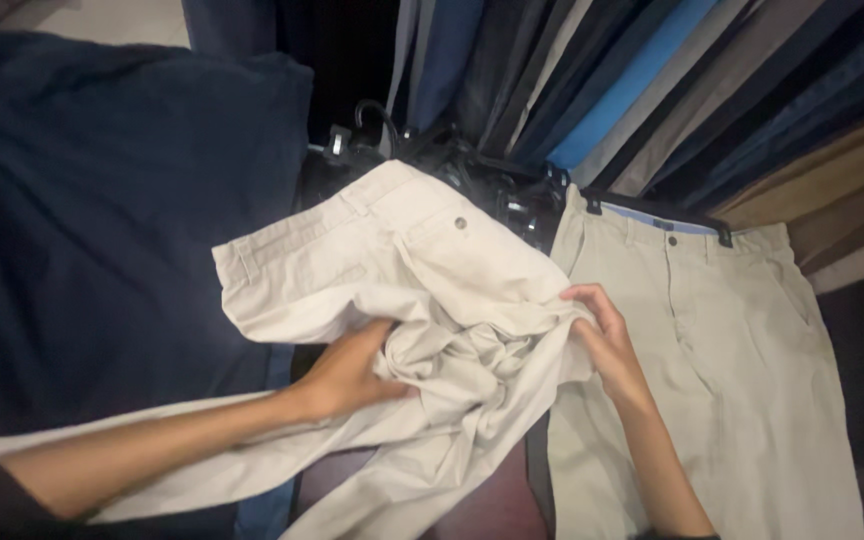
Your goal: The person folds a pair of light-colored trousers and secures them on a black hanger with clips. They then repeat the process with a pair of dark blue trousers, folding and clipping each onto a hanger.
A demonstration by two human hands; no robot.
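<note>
A pair of cream trousers (402,260) lies bunched in front of me, waistband toward the upper left, with a buttoned back pocket showing. My left hand (347,370) grips the crumpled cloth at the middle of the bundle. At the bundle's right edge, my right hand (602,335) pinches a fold of the same trousers. One leg trails down toward the lower left, under my left forearm.
A second pair of pale beige trousers (732,340) hangs on a black clip hanger (652,212) at the right. Dark navy cloth (102,220) covers the left. A row of hanging trousers in blue, grey and tan (652,90) fills the back. Black hangers (392,140) lie behind the bundle.
</note>
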